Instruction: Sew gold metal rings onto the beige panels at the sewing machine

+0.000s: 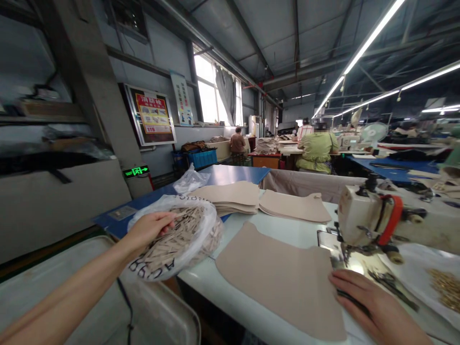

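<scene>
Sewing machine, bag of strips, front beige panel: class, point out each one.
Sewing machine [359, 215], head view: on its pale casing.
Bag of strips [207, 226], head view: on its white rim.
Front beige panel [278, 280], head view: mid-surface.

Beige panel [280, 278] — plain; white bag [206, 218] — black lettering [168, 264].

Left forearm [79, 287]: bare along whole visible length, looks long and slim, tapers toward wrist [130, 241] | left hand [153, 229]: ungloved, shows slim fingers [163, 220], rounded back | right hand [377, 302]: likewise ungloved, shows slender fingers, broader back, leaves view at lower edge
</scene>
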Motion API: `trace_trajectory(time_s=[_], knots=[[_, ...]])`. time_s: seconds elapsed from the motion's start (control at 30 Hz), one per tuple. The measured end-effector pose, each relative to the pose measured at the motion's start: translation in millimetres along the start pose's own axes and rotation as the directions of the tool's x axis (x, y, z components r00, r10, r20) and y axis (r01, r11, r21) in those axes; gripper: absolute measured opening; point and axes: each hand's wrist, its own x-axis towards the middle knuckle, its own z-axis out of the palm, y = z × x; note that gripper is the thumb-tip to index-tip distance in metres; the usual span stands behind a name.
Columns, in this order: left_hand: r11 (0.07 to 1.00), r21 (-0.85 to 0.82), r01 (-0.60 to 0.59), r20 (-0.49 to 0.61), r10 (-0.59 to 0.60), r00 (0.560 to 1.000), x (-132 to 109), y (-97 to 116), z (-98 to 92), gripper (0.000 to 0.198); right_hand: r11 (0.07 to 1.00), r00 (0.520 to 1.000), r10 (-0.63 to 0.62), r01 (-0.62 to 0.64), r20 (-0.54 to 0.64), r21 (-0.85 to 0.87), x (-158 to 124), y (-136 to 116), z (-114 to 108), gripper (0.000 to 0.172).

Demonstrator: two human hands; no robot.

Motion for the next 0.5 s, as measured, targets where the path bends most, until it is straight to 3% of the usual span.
trace_trajectory(time_s=[0.1,0.2,0.37,0.43,0.5], knots=[[0.996,-0.090,-0.023,0.126,0.034,0.991,-16,20,24.4,0.031,0.997,0.997,0.047,-0.050,0.060,0.058,3,-6,-5,0.034],[0.990,-0.134,-0.055,0.336,0.097,0.937,-34,39,72.2,0.033,0.993,0.997,0.062,-0.066,0.044,0.092,6,-11,-12,0.035],[0.970,-0.207,-0.128,0.650,0.234,0.723,-61,65,175.8,0.030,0.991,0.997,0.070,-0.072,0.019,0.111,7,-22,-28,0.036],[0.946,-0.261,-0.194,0.694,0.323,0.643,-63,76,212.3,0.027,0.988,0.997,0.048,-0.057,0.062,0.141,5,-33,-38,0.037],[0.923,-0.328,-0.199,0.690,0.378,0.617,-61,84,243.8,0.025,0.986,0.995,0.002,-0.019,0.101,0.167,4,-47,-44,0.041]])
